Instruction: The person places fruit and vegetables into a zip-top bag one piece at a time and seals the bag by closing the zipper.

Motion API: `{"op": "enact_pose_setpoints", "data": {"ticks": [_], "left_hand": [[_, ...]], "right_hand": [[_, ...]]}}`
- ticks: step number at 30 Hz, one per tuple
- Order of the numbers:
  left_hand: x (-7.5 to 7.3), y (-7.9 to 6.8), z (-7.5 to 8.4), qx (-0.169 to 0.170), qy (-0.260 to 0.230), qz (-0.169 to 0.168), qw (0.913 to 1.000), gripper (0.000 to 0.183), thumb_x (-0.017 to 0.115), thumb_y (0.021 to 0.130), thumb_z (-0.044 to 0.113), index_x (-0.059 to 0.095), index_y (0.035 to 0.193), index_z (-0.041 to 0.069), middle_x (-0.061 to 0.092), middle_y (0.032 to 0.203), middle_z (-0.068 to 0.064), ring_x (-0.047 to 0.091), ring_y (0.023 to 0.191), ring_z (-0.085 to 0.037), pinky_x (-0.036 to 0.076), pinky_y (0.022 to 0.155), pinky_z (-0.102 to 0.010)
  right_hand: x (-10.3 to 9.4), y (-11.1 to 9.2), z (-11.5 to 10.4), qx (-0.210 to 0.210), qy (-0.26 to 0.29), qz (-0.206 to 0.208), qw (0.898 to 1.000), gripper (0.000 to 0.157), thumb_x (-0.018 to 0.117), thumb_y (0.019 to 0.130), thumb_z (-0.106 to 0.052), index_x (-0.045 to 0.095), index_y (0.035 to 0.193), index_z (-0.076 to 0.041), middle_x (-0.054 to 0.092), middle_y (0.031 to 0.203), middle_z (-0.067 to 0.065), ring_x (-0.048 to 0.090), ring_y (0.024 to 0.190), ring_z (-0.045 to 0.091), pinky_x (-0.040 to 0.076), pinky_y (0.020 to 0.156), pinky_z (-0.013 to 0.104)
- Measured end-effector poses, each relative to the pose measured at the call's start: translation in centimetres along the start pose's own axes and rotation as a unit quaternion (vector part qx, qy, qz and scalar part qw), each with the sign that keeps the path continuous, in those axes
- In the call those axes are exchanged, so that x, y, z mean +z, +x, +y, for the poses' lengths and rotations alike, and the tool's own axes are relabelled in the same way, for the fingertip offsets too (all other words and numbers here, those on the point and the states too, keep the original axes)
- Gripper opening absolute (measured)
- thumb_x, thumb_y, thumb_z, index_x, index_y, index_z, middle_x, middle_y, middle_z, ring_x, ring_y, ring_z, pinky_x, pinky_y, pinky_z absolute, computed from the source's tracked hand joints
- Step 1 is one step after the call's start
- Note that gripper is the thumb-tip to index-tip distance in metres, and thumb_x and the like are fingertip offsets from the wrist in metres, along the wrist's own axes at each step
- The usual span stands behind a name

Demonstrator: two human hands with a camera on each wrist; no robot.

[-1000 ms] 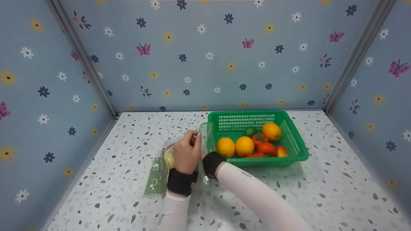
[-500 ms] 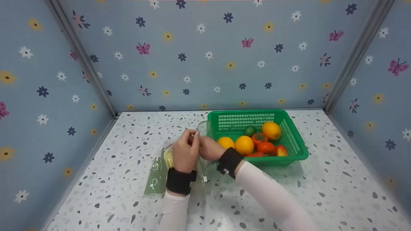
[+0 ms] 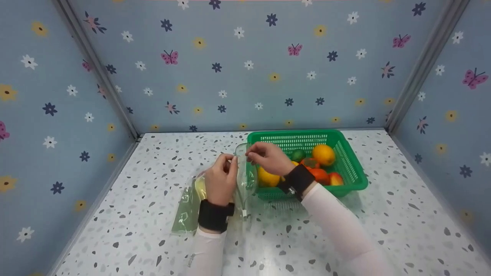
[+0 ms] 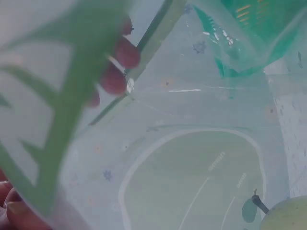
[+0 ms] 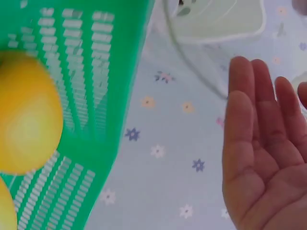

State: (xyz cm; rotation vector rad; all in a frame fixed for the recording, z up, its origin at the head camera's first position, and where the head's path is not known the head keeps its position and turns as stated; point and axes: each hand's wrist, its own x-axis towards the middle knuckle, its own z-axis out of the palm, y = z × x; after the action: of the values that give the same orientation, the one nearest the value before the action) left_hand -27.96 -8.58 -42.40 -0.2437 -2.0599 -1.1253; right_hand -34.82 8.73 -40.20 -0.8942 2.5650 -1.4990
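In the head view my left hand point(image 3: 221, 180) pinches the top of a clear printed zip bag point(image 3: 185, 212). Its fingertips point(image 4: 125, 55) show along the bag's zip strip in the left wrist view. A yellow-green pear point(image 4: 289, 214) with a stem shows at that view's lower right corner; it appears as a pale yellow shape in the bag in the head view. My right hand point(image 3: 271, 158) hovers by the bag's right edge, above the basket's near left corner. Its fingers are nearly straight in the right wrist view, with the bag's edge reaching the fingertips.
A green plastic basket point(image 3: 355, 165) stands to the right of the bag. It holds oranges point(image 3: 324, 155), a persimmon, a red fruit, a green fruit and a red-yellow one. Flower-patterned walls point(image 3: 245, 92) enclose the speckled table point(image 3: 153, 168) at the back and sides.
My right hand has come out from behind the left hand at the bag's mouth and moved right and up, toward the basket. My left hand keeps its pinch on the zip bag.
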Motion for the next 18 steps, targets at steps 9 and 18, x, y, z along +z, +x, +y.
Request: {"op": "enact_pose_setpoints", "data": {"ticks": [9, 18], "left_hand": [[0.1, 0.0, 0.0, 0.009, -0.003, 0.007, 0.9999, 0.01, 0.066, 0.098, 0.011, 0.069, 0.091, 0.004, 0.054, 0.059, -0.004, 0.037, 0.052, -0.003, 0.031, 0.051, -0.023], [0.2, -0.1, -0.1, 0.009, 0.0, 0.004, 1.0, 0.01, 0.067, 0.098, 0.012, 0.069, 0.091, 0.004, 0.054, 0.059, -0.004, 0.038, 0.051, -0.005, 0.032, 0.051, -0.024]], "right_hand": [[-3.0, 0.4, 2.9, 0.056, -0.045, 0.004, 0.997, 0.032, 0.057, 0.106, -0.021, 0.055, 0.134, -0.005, 0.061, 0.132, 0.018, 0.064, 0.116, 0.035, 0.053, 0.1, 0.048], [-3.1, 1.7, 4.8, 0.104, -0.168, -0.073, 0.978, 0.052, 0.061, 0.104, -0.026, 0.046, 0.149, -0.006, 0.045, 0.154, 0.022, 0.048, 0.14, 0.04, 0.042, 0.114, 0.053]]}}
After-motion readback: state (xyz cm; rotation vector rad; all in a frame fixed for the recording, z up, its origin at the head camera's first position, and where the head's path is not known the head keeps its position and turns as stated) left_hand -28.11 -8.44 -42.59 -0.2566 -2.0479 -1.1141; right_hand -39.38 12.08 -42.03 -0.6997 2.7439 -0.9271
